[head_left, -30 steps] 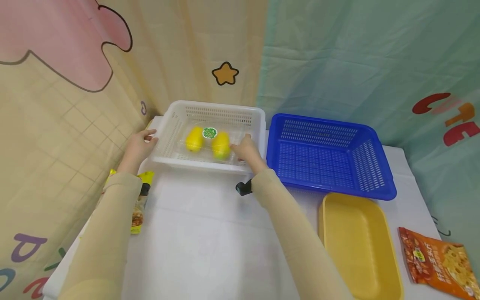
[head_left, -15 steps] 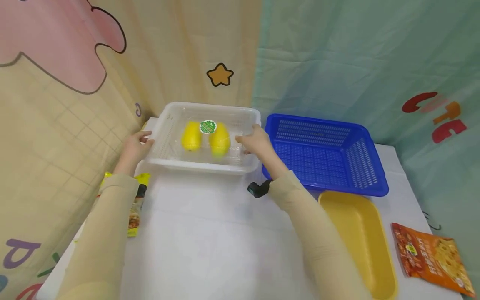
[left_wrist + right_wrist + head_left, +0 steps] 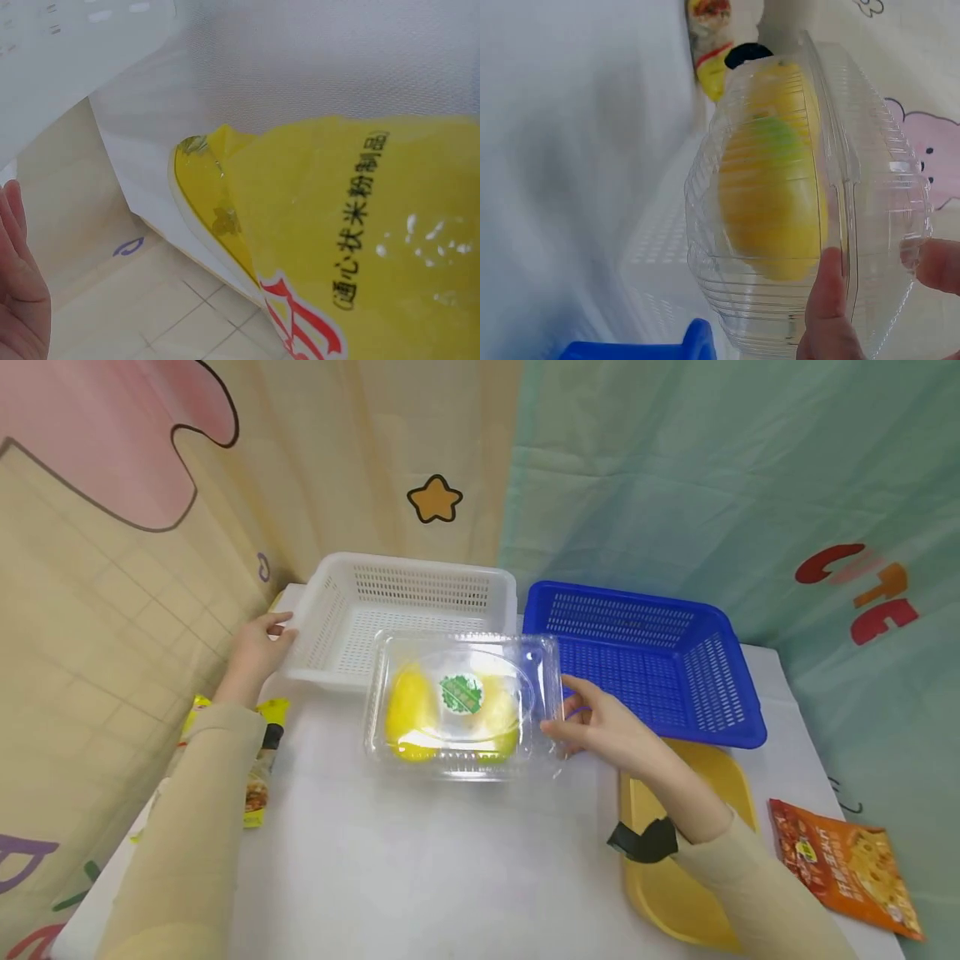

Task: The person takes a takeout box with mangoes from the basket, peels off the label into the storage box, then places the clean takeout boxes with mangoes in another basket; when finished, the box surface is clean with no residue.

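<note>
My right hand (image 3: 611,731) grips the right end of a clear plastic clamshell box (image 3: 525,660). Thumb and fingers pinch its side, as the right wrist view also shows. Inside lie two yellow, green-tinged fruits (image 3: 769,199) shaped like mangoes, and a round green-and-white label (image 3: 461,693) marks the lid. The box is raised above the table, in front of the white basket (image 3: 427,568), and overlaps its front rim. At that basket's left rim, my left hand (image 3: 255,656) rests with its fingertips right against the edge, fingers loosely extended.
A blue basket (image 3: 652,739) stands to the right, with a yellow tray (image 3: 645,885) before it, partly under my right arm. An orange snack bag (image 3: 847,864) lies at far right. Beside my left forearm is a yellow snack bag (image 3: 367,225). Curtains hang behind.
The clamshell box has come up out of the white basket and moved toward me and to the right, gripped in my right hand. My left hand has stayed by the basket's left rim.
</note>
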Demonstrator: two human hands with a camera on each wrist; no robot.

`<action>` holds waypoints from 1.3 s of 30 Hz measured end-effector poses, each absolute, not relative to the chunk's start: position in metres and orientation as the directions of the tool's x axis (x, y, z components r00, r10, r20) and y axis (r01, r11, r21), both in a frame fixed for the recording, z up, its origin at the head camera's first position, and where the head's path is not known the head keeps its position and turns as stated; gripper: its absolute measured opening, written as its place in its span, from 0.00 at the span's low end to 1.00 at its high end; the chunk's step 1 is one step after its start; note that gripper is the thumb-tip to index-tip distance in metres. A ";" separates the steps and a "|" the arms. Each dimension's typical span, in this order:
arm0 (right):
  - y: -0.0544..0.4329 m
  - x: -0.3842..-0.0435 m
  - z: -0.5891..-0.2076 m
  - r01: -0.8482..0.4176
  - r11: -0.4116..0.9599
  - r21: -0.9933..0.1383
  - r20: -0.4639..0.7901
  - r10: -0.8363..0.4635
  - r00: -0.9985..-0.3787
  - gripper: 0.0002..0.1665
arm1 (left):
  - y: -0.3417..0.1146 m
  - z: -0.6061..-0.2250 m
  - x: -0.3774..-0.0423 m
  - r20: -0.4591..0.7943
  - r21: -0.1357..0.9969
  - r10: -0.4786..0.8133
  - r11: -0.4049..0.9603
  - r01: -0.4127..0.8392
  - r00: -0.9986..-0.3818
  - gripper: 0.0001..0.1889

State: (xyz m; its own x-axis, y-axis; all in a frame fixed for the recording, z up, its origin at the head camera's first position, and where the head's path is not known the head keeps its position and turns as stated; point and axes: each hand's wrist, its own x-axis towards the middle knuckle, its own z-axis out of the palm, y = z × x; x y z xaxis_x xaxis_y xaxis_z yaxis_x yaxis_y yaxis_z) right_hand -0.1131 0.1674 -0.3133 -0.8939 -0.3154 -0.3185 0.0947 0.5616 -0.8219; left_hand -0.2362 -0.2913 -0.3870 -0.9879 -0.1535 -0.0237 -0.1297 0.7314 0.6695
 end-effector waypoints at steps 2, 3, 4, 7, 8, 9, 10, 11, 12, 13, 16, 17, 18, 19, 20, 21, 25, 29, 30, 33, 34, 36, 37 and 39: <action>0.173 -0.097 -0.320 0.107 0.509 -0.854 -0.323 -0.358 -0.876 0.52 | -0.291 -0.386 -0.237 -0.024 0.669 -0.155 0.731 -0.131 -0.988 0.26; 0.175 -0.090 -0.324 0.120 0.478 -0.870 -0.328 -0.378 -0.866 0.52 | -0.291 -0.386 -0.237 -0.028 0.671 -0.155 0.730 -0.133 -0.988 0.26; 0.177 -0.083 -0.329 0.125 0.450 -0.884 -0.324 -0.399 -0.858 0.52 | -0.291 -0.386 -0.238 -0.031 0.668 -0.156 0.731 -0.137 -0.987 0.26; 0.179 -0.067 -0.344 0.148 0.391 -0.908 -0.325 -0.436 -0.839 0.51 | -0.291 -0.387 -0.238 -0.048 0.672 -0.158 0.726 -0.150 -0.986 0.27; 0.179 -0.063 -0.349 0.158 0.377 -0.913 -0.327 -0.442 -0.835 0.51 | -0.290 -0.387 -0.238 -0.054 0.673 -0.160 0.723 -0.154 -0.986 0.27; 0.180 -0.060 -0.354 0.168 0.367 -0.915 -0.332 -0.445 -0.832 0.51 | -0.290 -0.387 -0.238 -0.057 0.674 -0.161 0.722 -0.157 -0.985 0.27; 0.179 -0.057 -0.359 0.180 0.358 -0.916 -0.337 -0.443 -0.831 0.52 | -0.290 -0.387 -0.238 -0.060 0.675 -0.161 0.720 -0.159 -0.985 0.27; 0.179 -0.054 -0.364 0.194 0.358 -0.913 -0.348 -0.438 -0.829 0.52 | -0.289 -0.387 -0.238 -0.063 0.681 -0.162 0.714 -0.162 -0.985 0.27; 0.180 -0.053 -0.369 0.211 0.355 -0.911 -0.360 -0.430 -0.828 0.52 | -0.289 -0.387 -0.237 -0.066 0.685 -0.163 0.710 -0.164 -0.984 0.27; 0.180 -0.051 -0.374 0.222 0.355 -0.908 -0.368 -0.421 -0.829 0.52 | -0.288 -0.388 -0.237 -0.066 0.688 -0.164 0.707 -0.164 -0.984 0.27; 0.181 -0.049 -0.387 0.259 0.375 -0.890 -0.399 -0.368 -0.840 0.52 | -0.288 -0.388 -0.237 -0.070 0.693 -0.163 0.701 -0.166 -0.984 0.27; 0.181 -0.049 -0.391 0.271 0.381 -0.884 -0.408 -0.346 -0.845 0.52 | -0.288 -0.388 -0.236 -0.070 0.693 -0.165 0.701 -0.167 -0.984 0.27; 0.181 -0.048 -0.395 0.283 0.381 -0.880 -0.415 -0.326 -0.850 0.52 | -0.288 -0.388 -0.236 -0.070 0.692 -0.167 0.702 -0.169 -0.983 0.27; 0.182 -0.048 -0.398 0.294 0.387 -0.874 -0.421 -0.303 -0.855 0.53 | -0.288 -0.388 -0.236 -0.070 0.688 -0.169 0.705 -0.171 -0.983 0.27; 0.182 -0.047 -0.401 0.303 0.392 -0.869 -0.427 -0.284 -0.858 0.53 | -0.288 -0.388 -0.236 -0.070 0.681 -0.171 0.712 -0.173 -0.983 0.27; 0.183 -0.047 -0.404 0.315 0.396 -0.863 -0.435 -0.264 -0.861 0.53 | -0.288 -0.387 -0.235 -0.073 0.675 -0.174 0.717 -0.177 -0.982 0.27; 0.186 -0.045 -0.410 0.354 0.405 -0.843 -0.466 -0.222 -0.857 0.54 | -0.288 -0.386 -0.235 -0.071 0.655 -0.181 0.733 -0.183 -0.981 0.27; 0.190 -0.048 -0.407 0.344 0.431 -0.834 -0.471 -0.232 -0.851 0.55 | -0.289 -0.386 -0.234 -0.052 0.663 -0.193 0.727 -0.178 -0.980 0.26; 0.190 -0.049 -0.406 0.343 0.440 -0.830 -0.475 -0.233 -0.849 0.55 | -0.289 -0.386 -0.235 -0.044 0.664 -0.196 0.727 -0.175 -0.980 0.26; 0.192 -0.052 -0.403 0.329 0.470 -0.819 -0.478 -0.242 -0.844 0.55 | -0.289 -0.388 -0.234 -0.018 0.663 -0.190 0.732 -0.154 -0.982 0.26; 0.192 -0.052 -0.402 0.334 0.477 -0.813 -0.485 -0.238 -0.842 0.54 | -0.288 -0.388 -0.232 -0.003 0.665 -0.191 0.733 -0.145 -0.982 0.26; 0.192 -0.052 -0.401 0.339 0.480 -0.809 -0.491 -0.236 -0.838 0.54 | -0.284 -0.389 -0.227 0.063 0.676 -0.203 0.729 -0.108 -0.977 0.25; 0.192 -0.051 -0.401 0.340 0.479 -0.809 -0.493 -0.238 -0.837 0.55 | -0.280 -0.390 -0.223 0.112 0.685 -0.215 0.724 -0.082 -0.970 0.25; 0.193 -0.051 -0.400 0.342 0.475 -0.811 -0.493 -0.240 -0.836 0.55 | -0.270 -0.388 -0.213 0.224 0.709 -0.244 0.705 -0.014 -0.943 0.23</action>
State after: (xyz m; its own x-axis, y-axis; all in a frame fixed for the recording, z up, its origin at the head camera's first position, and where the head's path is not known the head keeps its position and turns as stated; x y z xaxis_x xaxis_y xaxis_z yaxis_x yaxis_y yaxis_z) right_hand -0.0510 0.1930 -0.4000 -0.8363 -0.2399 -0.4930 0.3417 0.4752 -0.8108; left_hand -0.2132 -0.2702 -0.3880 -0.9435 -0.2445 0.2238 -0.0143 0.7046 0.7094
